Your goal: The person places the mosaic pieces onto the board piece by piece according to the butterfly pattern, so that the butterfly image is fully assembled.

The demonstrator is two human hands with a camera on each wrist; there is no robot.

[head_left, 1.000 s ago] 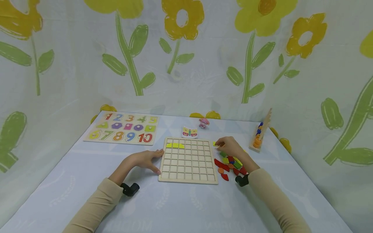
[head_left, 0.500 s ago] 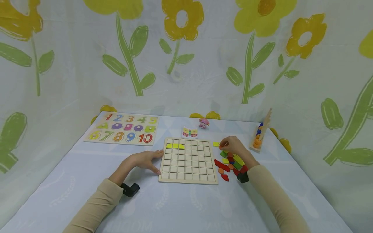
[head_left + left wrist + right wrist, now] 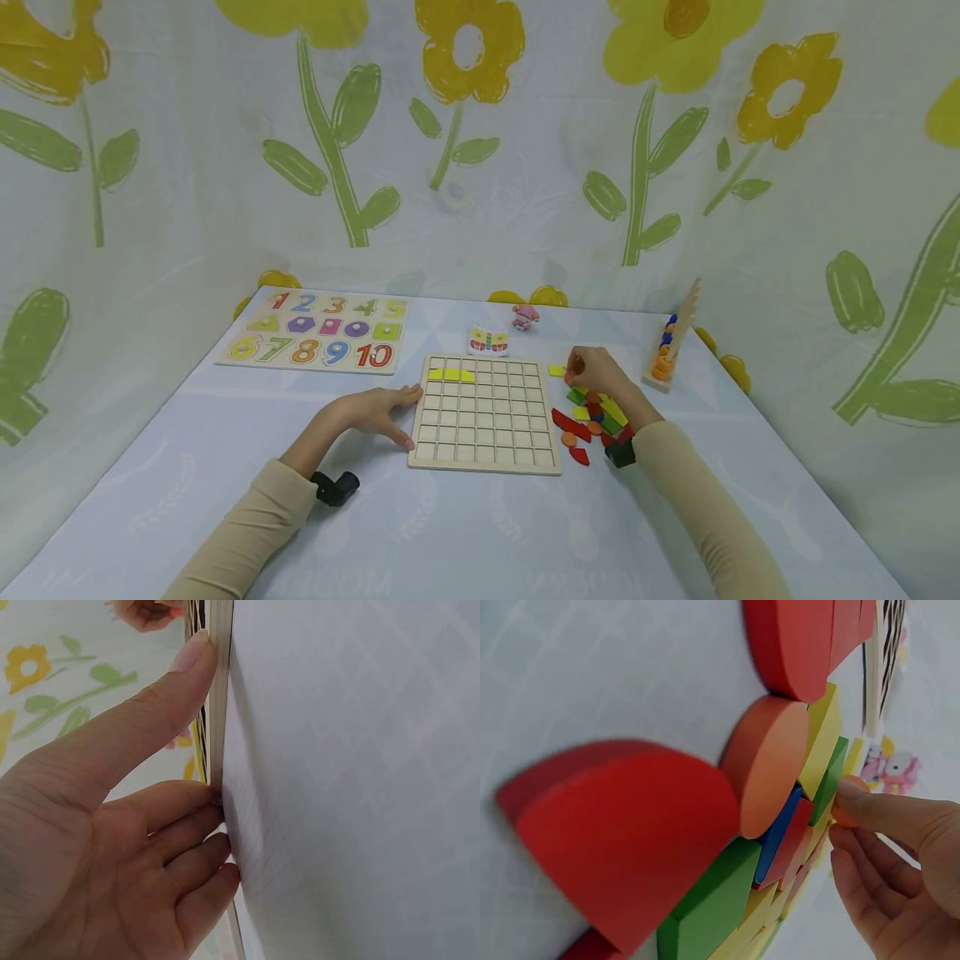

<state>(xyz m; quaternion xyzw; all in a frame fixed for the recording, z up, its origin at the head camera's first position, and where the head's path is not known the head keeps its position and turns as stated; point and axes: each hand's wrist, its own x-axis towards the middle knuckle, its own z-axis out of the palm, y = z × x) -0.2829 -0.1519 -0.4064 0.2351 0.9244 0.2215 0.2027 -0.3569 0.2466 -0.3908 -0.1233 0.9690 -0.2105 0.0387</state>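
The wooden grid board lies flat, with yellow pieces in a row near its far left corner. My left hand rests at the board's left edge, thumb and fingers spread. In the left wrist view the thumb and fingertips touch the board's side. My right hand is over the far end of a pile of coloured wooden pieces. Between its thumb and fingers it pinches an orange disc, partly covered by the thumb. A yellow piece lies just left of these fingers.
Red, green, yellow and orange pieces are heaped right of the board. A butterfly picture card and a pink figurine stand behind it. A number puzzle lies far left; a wooden bead rack stands far right.
My right hand has shifted slightly right, away from the yellow piece, which now shows more fully. The orange disc has come into sight between its fingers. The left hand has stayed put.
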